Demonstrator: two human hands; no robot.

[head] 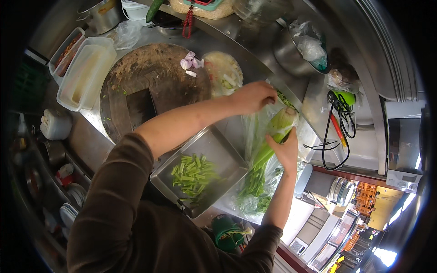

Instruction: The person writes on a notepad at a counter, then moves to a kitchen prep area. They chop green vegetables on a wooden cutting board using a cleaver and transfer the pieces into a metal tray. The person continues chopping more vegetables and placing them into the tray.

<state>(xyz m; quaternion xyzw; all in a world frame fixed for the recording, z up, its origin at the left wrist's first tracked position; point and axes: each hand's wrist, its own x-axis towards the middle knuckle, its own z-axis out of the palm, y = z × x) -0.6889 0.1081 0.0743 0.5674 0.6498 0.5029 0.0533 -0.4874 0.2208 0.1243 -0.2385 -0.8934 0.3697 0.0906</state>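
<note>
My right hand [285, 146] is closed around a celery bunch [283, 119], its root end up and its leaves inside a clear plastic bag [251, 136]. Just above that root end, my left hand [256, 97] has curled fingers by the bag's upper edge; whether they grip the film is unclear. Cut green stalk pieces [193, 174] lie in a square metal tray [218, 146] under my left forearm. On the round wooden chopping block [164, 75] rest a dark cleaver blade [140, 105], partly hidden by my arm, and peeled purple shallots [191, 63].
Beside the block is a bag of pale cut vegetables [223, 73]. Plastic tubs [87, 73] stand left of it. A metal bowl with plastic bags [297, 51] sits upper right, near a black cable [326, 146]. Below the tray is a green bin [227, 232].
</note>
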